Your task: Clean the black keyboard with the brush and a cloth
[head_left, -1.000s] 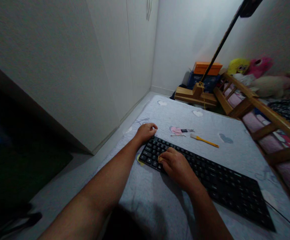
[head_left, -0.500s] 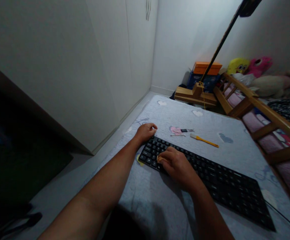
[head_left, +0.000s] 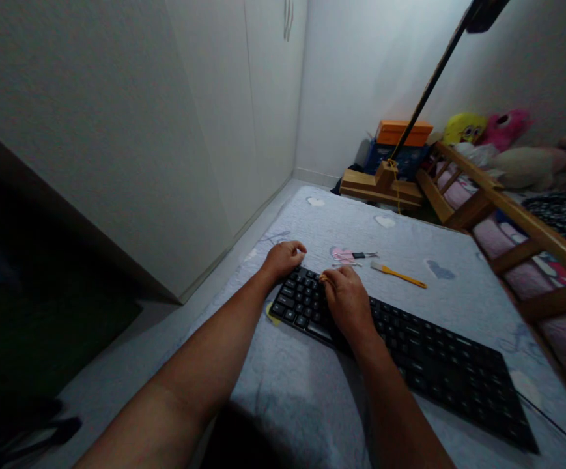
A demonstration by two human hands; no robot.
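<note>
Pinching a lumpy, mostly hidden tan scrap (head_left: 322, 279), your right hand (head_left: 348, 298) covers part of the oblong black keyboard (head_left: 441, 355); your left hand (head_left: 283, 258) curves, loosely spread, at its corner.

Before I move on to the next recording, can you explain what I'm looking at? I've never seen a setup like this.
There's no machine here: these are a person's two bare hands, seen from one camera worn on the head, looking forward and down. A black keyboard lies on a light-blue patterned cover. The left hand is at the keyboard's far left corner; whether it grips the edge is hard to tell. The right hand is over the keys, pinching a small tan piece, too small to identify. Beyond the keyboard lie a yellow-handled brush and a small dark-and-light item I can't name for certain.
</note>
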